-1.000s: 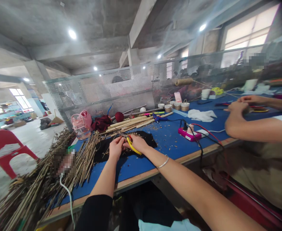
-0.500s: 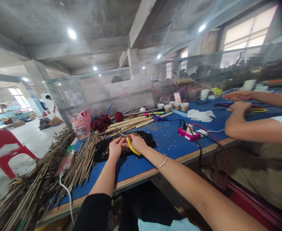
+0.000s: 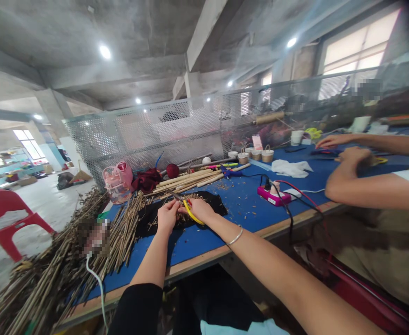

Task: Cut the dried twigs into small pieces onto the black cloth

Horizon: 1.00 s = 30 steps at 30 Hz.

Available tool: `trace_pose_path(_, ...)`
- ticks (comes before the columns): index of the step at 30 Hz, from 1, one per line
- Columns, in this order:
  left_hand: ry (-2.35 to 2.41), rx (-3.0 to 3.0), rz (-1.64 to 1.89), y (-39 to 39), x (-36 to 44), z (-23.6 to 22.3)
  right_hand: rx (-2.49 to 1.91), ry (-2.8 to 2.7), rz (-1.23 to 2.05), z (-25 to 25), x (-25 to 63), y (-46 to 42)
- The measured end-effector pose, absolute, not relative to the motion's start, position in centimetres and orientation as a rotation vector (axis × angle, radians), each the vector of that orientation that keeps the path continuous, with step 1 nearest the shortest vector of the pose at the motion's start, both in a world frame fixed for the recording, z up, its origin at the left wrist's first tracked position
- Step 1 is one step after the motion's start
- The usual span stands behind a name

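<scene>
My right hand (image 3: 201, 210) is wrapped around yellow-handled shears (image 3: 192, 215), whose dark blades point up and to the left. Just left of it, my left hand (image 3: 167, 216) has its fingers pinched together; whatever they hold is too small to make out. Both hands meet above a black cloth (image 3: 216, 203) strewn with bits of dry stem. A bundle of thin dry stalks (image 3: 122, 237) lies left of my left hand, and thicker pale sticks (image 3: 190, 179) rest beyond the cloth.
A magenta power strip (image 3: 273, 196) with cables sits to the right. Small pots (image 3: 267, 154) and a white cloth (image 3: 291, 168) are behind it. A co-worker's hands (image 3: 352, 156) are at the right. A pink bag (image 3: 118, 179) stands by the perforated screen (image 3: 137, 130).
The shears' blades look closer together than half a second ago, while my hands stay nearly in place. At the right the co-worker's hands have shifted. A person at the far left is gone from view.
</scene>
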<state>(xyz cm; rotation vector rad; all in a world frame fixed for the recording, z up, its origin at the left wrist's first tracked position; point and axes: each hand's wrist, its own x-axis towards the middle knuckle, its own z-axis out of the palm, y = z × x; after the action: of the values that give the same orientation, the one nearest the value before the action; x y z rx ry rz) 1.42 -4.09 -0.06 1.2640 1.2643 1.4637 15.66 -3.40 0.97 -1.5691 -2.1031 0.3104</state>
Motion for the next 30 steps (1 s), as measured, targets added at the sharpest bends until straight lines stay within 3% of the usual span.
trace_pose_path(15,1.026,1.222,1.472,-3.6,1.5,-0.4,-1.501,-2.125,0.128,0.3,15.4,-3.2)
trace_pose_path(30,1.156,1.382,1.51,-3.3,1.2,-0.9,-1.557,-2.083,0.178,0.5,15.0,-3.4)
